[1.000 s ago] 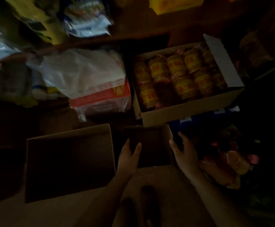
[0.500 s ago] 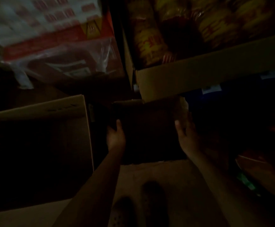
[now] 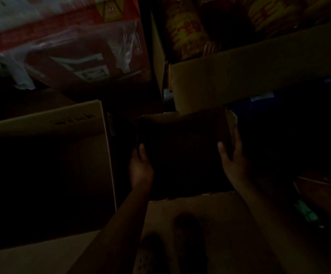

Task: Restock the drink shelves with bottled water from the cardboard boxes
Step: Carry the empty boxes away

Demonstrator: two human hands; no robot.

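since a second ago we have leaned in and our left hand (image 3: 141,169) has slid to the left wall of the small open cardboard box (image 3: 182,155), thumb hooked over its rim. our right hand (image 3: 233,161) pinches the right wall, thumb inside. the box sits between a larger open carton (image 3: 48,123) on the left and, beyond, a carton of yellow-labelled packs (image 3: 249,72); its inside is too dark to read.

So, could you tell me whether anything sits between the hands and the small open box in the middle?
Nothing visible does: the left hand and right hand already grip the small box by its side walls. Its inside is too dark to show any bottles.
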